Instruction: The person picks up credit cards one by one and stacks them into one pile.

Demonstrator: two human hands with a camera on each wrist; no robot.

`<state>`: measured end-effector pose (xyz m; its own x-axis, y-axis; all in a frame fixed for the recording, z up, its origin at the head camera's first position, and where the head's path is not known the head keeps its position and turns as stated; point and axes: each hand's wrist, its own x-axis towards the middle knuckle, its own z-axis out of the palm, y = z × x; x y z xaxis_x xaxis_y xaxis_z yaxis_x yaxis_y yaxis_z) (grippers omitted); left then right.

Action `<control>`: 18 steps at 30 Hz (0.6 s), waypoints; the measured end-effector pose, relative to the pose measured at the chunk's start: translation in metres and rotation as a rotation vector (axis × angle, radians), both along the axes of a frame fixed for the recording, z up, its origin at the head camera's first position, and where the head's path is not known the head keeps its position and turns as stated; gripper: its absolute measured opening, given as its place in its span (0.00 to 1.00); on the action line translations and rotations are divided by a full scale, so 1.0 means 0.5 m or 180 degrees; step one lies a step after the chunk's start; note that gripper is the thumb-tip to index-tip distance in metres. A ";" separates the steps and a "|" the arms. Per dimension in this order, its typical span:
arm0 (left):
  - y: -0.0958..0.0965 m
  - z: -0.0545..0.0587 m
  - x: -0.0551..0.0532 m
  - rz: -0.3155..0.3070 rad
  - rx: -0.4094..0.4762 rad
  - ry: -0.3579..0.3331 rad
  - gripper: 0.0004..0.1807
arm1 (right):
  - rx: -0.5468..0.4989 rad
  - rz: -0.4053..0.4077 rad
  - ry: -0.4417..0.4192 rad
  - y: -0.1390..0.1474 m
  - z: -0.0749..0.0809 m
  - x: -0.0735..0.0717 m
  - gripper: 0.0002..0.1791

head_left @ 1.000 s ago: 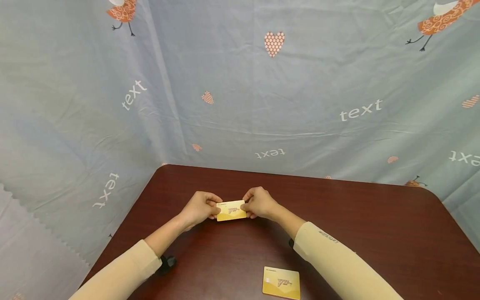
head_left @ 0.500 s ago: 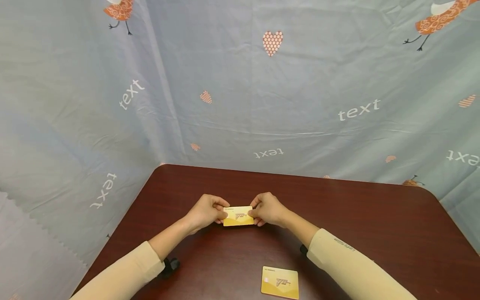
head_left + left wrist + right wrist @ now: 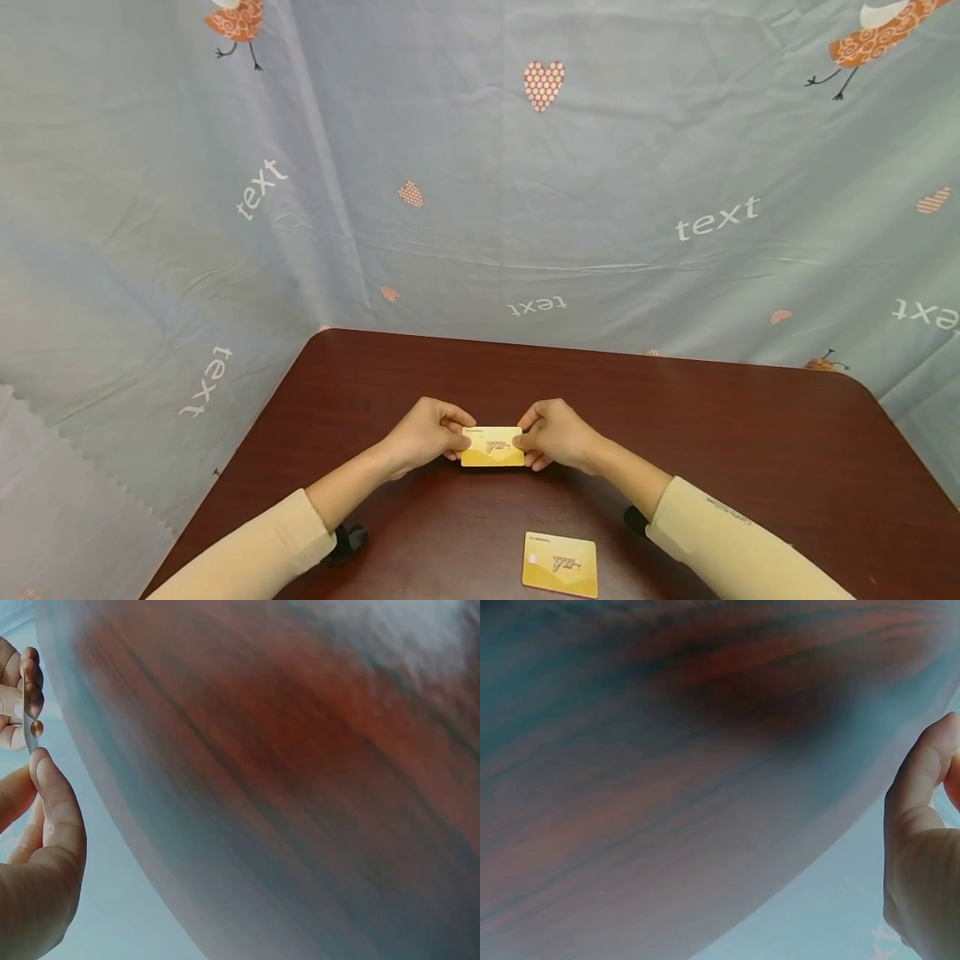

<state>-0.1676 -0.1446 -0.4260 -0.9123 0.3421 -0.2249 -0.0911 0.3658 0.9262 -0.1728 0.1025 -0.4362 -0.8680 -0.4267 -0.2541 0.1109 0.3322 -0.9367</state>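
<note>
Between both hands a yellow plastic card [image 3: 491, 454], like a bank card, is held with its printed face toward the head camera. My left hand [image 3: 423, 437] pinches its left end between thumb and fingers. The right hand [image 3: 562, 437] pinches the right end the same way. In the left wrist view the card [image 3: 30, 724] appears edge-on, a thin strip between the two hands. A second, similar yellow card [image 3: 560, 565] lies flat on the table nearer the body. The right wrist view shows only part of the right hand [image 3: 926, 847] at its right edge.
The dark red-brown wooden table [image 3: 750, 450] spreads beneath the arms. A light blue curtain [image 3: 465, 150] with hearts, birds and lettering hangs behind it and along the left side. Dark straps [image 3: 348, 542] show at the cuffs.
Both hands have moved right and toward the body with the held card, which now sits more level. The card on the table has stayed in place.
</note>
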 end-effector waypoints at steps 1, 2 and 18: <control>0.002 0.000 0.002 -0.0006 0.0006 -0.0009 0.16 | -0.0007 -0.0004 -0.0007 0.003 -0.001 0.002 0.10; 0.004 0.000 0.003 -0.0019 0.0017 -0.0016 0.16 | -0.0009 -0.0011 -0.0010 0.006 0.000 0.005 0.10; 0.040 0.005 0.032 -0.0272 0.0125 -0.0070 0.16 | -0.0081 -0.0067 -0.0087 0.059 0.004 0.052 0.11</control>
